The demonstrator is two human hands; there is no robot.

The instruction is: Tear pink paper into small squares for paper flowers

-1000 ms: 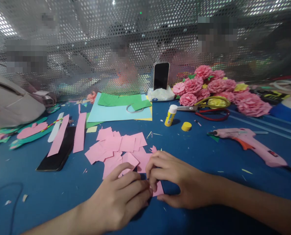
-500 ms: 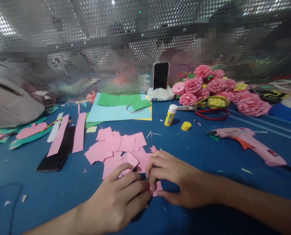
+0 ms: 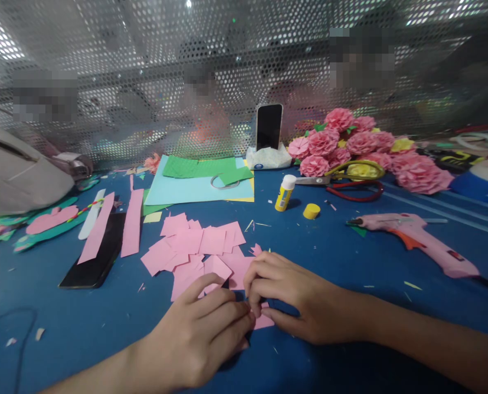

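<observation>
Both hands meet over a small pink paper piece (image 3: 264,318) at the front middle of the blue table (image 3: 342,350). My left hand (image 3: 207,328) has its fingers curled onto the paper's left side, and their tips are partly hidden. From the right, my right hand (image 3: 289,295) pinches the same paper between thumb and fingers. Just beyond them lies a loose pile of pink paper squares (image 3: 203,241). A small pink paper scrap (image 3: 256,250) sits by my right knuckles. Farther back, a glue stick (image 3: 285,192) stands upright, its yellow cap (image 3: 312,211) beside it.
A pink glue gun (image 3: 420,241) lies at right. Behind it are scissors (image 3: 342,179) and pink paper flowers (image 3: 330,142). A phone (image 3: 269,127) leans on a white packet (image 3: 268,157). Coloured sheets (image 3: 195,189) lie at the back, a black phone (image 3: 92,262) at left, a bag (image 3: 20,169) beyond.
My right thumb has shifted slightly up and left on the pink paper, and a little more of the paper shows. The left hand has barely moved.
</observation>
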